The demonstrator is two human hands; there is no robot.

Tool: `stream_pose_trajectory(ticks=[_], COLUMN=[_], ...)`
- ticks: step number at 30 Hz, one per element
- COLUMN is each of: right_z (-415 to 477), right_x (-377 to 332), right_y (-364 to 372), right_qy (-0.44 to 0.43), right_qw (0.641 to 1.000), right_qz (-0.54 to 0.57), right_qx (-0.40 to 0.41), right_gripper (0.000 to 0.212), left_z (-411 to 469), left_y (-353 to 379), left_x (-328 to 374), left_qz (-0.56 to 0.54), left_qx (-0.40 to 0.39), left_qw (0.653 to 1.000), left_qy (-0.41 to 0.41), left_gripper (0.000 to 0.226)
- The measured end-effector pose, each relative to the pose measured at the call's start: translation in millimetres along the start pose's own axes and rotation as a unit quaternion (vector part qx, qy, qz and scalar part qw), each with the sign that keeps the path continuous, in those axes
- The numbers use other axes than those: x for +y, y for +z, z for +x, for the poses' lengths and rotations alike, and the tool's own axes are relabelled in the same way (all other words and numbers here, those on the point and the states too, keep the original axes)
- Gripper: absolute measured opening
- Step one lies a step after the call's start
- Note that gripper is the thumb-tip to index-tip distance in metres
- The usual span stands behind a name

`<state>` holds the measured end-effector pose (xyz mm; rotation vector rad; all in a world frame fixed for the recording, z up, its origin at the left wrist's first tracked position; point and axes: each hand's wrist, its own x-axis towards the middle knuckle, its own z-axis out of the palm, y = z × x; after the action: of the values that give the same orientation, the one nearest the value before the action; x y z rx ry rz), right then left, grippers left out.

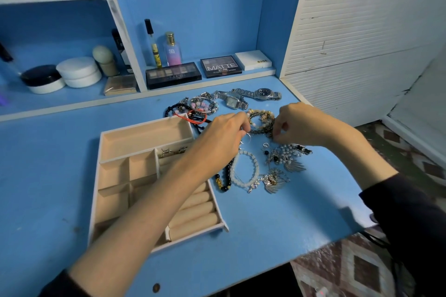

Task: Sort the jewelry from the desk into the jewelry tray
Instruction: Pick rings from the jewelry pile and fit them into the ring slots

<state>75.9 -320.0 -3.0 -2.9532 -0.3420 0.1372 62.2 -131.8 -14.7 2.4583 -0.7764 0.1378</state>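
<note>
A blue desk (60, 176) is seen, and on it a beige jewelry tray (147, 137) lies left of a scattered jewelry pile (253, 152). Small metal pieces (172, 151) are already placed in one tray compartment. The left hand (220, 136) is closed on a thin ring-like piece (248, 137). The right hand (298, 125) is pinched at a beaded bracelet cluster (261, 119); the grip itself cannot be told.

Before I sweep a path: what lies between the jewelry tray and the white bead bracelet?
In the head view, a black bead bracelet lies between the jewelry tray and the white bead bracelet, touching the white one.
</note>
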Motion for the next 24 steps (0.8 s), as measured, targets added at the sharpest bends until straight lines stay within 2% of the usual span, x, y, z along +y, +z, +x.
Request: stream_pose_trajectory(ticks=[7, 11, 13, 20, 24], right_z=[-0.8, -4.9, -8.6, -23.0, -28.0], right_x=[1.6, 2.3, 1.2, -19.6, -40.0], right_y=[2.8, 7.3, 8.7, 16.6, 27.6], right_qy=[-0.006, -0.009, -0.018, -0.036, -0.052], right_qw=[1.000, 1.000, 0.997, 0.937, 0.900], right_qz=[0.009, 0.022, 0.065, 0.291, 0.377], right_qx=[-0.021, 0.009, 0.043, 0.191, 0.215], right_gripper=[0.005, 0.005, 0.003, 0.009, 0.015], left_z=[-2.0, -3.9, -5.3, -21.3, -41.9], left_y=[-1.2, -5.3, -9.4, -28.4, -41.4], left_x=[2.1, 1.7, -0.2, -10.1, -18.8], left_qz=[0.001, -0.012, -0.012, -0.028, -0.042], left_qx=[-0.013, -0.010, 0.004, 0.058, 0.104], left_qw=[1.000, 1.000, 1.000, 0.997, 0.991], left_qy=[-0.013, -0.026, -0.025, -0.043, -0.078], left_gripper=[0.013, 0.015, 0.018, 0.026, 0.024])
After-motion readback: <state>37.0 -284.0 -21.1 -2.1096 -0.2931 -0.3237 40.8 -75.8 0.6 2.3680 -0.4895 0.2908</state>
